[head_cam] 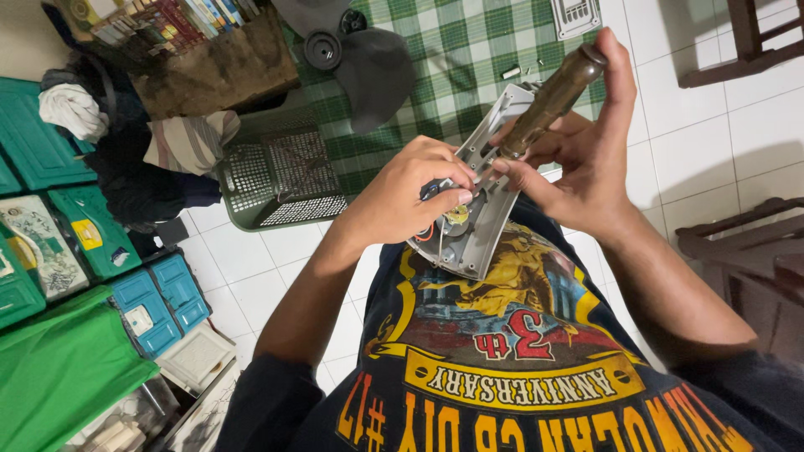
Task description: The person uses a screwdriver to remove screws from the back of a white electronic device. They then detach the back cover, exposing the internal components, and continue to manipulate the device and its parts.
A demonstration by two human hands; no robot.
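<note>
I see a grey metal part (pixel 481 213) held up in front of my chest, over the dark printed shirt (pixel 519 351). It is long and flat, with holes in it, and it tilts up and away from me. Small wires and a yellow bit sit near its lower end. My left hand (pixel 410 197) is curled tight around that lower end, and its fingers (pixel 456 194) pinch down right where the wires are. My right hand (pixel 586 142) is closed around a brown-handled tool (pixel 548 100), with the thumb pressed on the top of the handle. The tool's tip touches the grey part near its middle, just beside my left fingers. Past my hands, a green checked cloth (pixel 452 59) lies on the white tiled floor (pixel 712 125). A grey fan blade (pixel 368 71) rests on the cloth. A green plastic basket (pixel 276 172) stands to the left, and green and blue boxes (pixel 100 243) sit further left.
</note>
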